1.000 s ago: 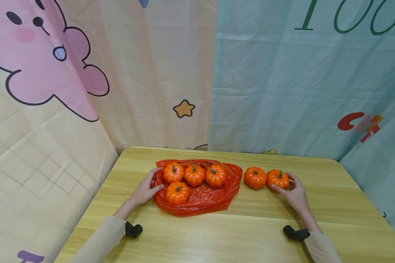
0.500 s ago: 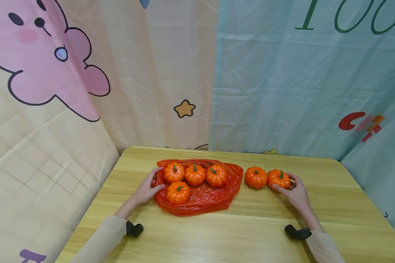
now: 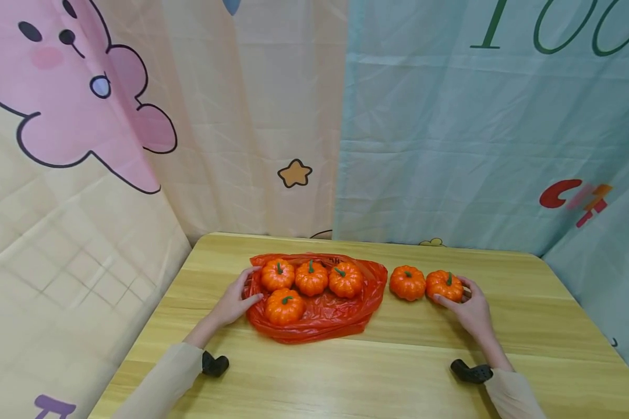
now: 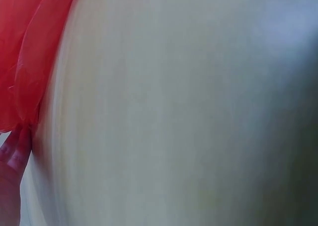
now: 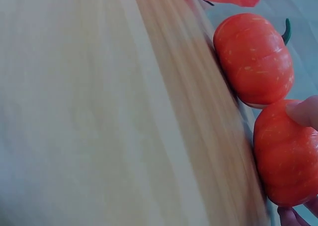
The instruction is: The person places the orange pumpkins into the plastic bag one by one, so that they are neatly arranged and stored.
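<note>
A red plastic bag (image 3: 330, 314) lies opened out on the table, with several small orange pumpkins (image 3: 285, 306) with green stems resting on it. My left hand (image 3: 232, 301) grips the bag's left edge; in the left wrist view the red film bunches at its fingertips (image 4: 22, 139). Right of the bag, two more pumpkins stand side by side, touching. My right hand (image 3: 472, 308) holds the outer pumpkin (image 3: 443, 286), thumb on its near side and fingers round its right side. The inner pumpkin (image 3: 407, 283) sits untouched by either hand, between the bag and the held one.
The wooden table (image 3: 335, 378) runs back to a patterned curtain (image 3: 424, 145) hanging behind it. Another cloth with a pink cartoon figure (image 3: 84, 122) hangs along the left. Black wrist devices (image 3: 215, 365) sit at both sleeves.
</note>
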Motion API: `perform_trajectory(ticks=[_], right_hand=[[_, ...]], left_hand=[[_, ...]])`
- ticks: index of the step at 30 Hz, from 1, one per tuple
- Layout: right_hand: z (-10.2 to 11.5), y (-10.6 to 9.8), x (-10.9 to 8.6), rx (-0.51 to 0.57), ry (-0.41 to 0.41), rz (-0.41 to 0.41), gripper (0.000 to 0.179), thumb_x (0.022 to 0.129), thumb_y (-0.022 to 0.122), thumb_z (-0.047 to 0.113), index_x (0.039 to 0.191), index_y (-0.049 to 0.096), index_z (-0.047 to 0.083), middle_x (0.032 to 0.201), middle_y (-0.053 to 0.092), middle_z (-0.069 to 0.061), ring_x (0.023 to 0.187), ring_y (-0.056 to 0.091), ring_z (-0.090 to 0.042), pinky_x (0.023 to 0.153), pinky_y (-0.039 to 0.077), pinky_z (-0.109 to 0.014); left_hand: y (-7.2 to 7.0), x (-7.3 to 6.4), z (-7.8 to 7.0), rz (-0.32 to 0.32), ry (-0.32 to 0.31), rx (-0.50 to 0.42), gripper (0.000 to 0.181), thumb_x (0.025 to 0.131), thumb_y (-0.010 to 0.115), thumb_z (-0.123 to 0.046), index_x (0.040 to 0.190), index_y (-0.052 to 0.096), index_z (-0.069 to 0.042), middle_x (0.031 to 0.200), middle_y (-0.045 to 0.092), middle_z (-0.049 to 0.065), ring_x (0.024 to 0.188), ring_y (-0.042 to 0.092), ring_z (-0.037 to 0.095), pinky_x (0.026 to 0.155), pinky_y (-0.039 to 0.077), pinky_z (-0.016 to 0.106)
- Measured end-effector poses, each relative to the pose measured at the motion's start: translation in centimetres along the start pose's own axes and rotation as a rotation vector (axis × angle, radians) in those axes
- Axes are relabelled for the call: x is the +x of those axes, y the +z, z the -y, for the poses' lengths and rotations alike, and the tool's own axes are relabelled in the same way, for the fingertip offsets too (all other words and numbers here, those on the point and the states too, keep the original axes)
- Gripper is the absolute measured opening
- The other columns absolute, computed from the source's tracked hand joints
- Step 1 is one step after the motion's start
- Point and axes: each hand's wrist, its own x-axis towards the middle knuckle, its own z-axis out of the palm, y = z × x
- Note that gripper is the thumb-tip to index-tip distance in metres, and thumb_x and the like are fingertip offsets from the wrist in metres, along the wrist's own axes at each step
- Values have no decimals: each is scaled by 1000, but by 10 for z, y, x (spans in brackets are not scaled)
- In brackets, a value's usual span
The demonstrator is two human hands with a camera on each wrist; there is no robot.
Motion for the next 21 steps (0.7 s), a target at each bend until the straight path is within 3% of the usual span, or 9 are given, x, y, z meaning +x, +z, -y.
perform_trajectory(ticks=[12,21], right_hand=[[2,-1,-9,-30,19,-45,81,80,78,30,142,36,-2,140,42,-28,121,48,-41,70,29,0],[1,-5,-18,-36,46,-27,81,80,78,31,142,36,0,140,42,-29,121,48,-42,70,30,-2]], left_hand=[[0,0,3,9,-7,-18,60,89,61,0,141,32,9,135,46,33,123,49,46,102,41,58],[0,0,3,16,-16,-21,60,90,61,-1,141,32,8,136,46,33,123,49,46,103,40,58]])
